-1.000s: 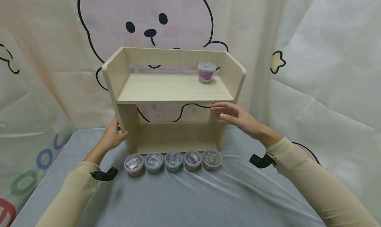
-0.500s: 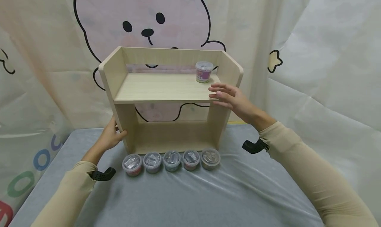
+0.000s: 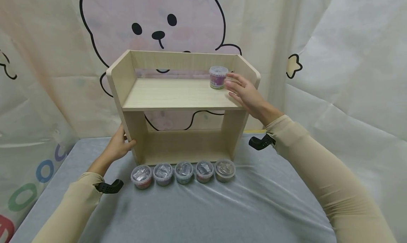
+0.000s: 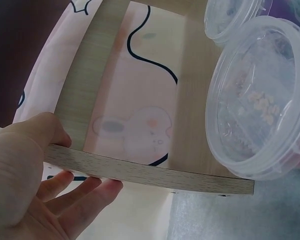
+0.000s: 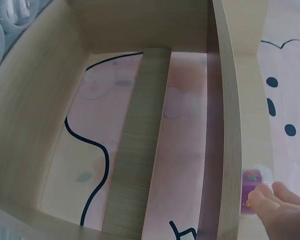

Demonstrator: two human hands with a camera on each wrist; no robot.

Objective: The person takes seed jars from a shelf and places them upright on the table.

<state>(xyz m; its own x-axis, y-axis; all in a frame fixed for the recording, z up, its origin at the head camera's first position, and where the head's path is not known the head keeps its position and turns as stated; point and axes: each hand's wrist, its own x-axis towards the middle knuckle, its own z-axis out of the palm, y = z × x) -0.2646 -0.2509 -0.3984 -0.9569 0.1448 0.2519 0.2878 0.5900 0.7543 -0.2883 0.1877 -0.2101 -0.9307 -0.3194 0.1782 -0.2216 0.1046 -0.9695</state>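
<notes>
A light wooden two-level shelf point(image 3: 178, 94) stands on the grey table. A small clear tub with a purple label point(image 3: 218, 77) sits at the right end of its upper board. My right hand point(image 3: 233, 85) reaches over that board with straight fingers point(image 5: 282, 202), their tips just beside the tub point(image 5: 250, 192); whether they touch it I cannot tell. My left hand point(image 3: 122, 144) grips the shelf's left side panel low down. In the left wrist view the thumb lies on one face of that panel point(image 4: 140, 172) and the fingers point(image 4: 85, 192) on the other.
Several lidded clear tubs point(image 3: 184, 171) stand in a row on the grey cloth point(image 3: 206, 211) in front of the shelf; one point(image 4: 260, 100) fills the left wrist view. A cartoon-print curtain point(image 3: 334, 59) hangs close behind.
My right hand has risen from below the upper board's front edge, up and back over the board to the purple tub. The left hand has stayed on the side panel.
</notes>
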